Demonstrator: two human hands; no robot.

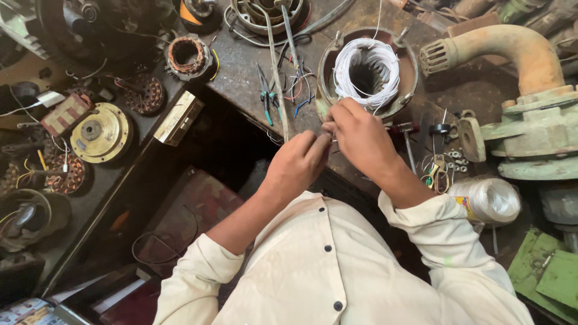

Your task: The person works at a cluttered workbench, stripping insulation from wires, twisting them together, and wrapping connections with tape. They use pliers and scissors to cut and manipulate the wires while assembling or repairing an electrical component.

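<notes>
Near the tabletop [253,66] edge, the left hand [295,165] and right hand [361,135] meet, fingers pinched shut on thin white wire [333,144]. Just beyond sits the white wire coil [367,72] inside a round motor housing [409,72].

A small flat box [179,118] in cream and brown lies tilted at the tabletop's [241,66] inner corner edge. On the right, a clear plastic wrapper [489,200] around a pale roll carries a yellow, blue and red label at its left end. Printed colourful paper [27,312] lies at the bottom left corner.
</notes>
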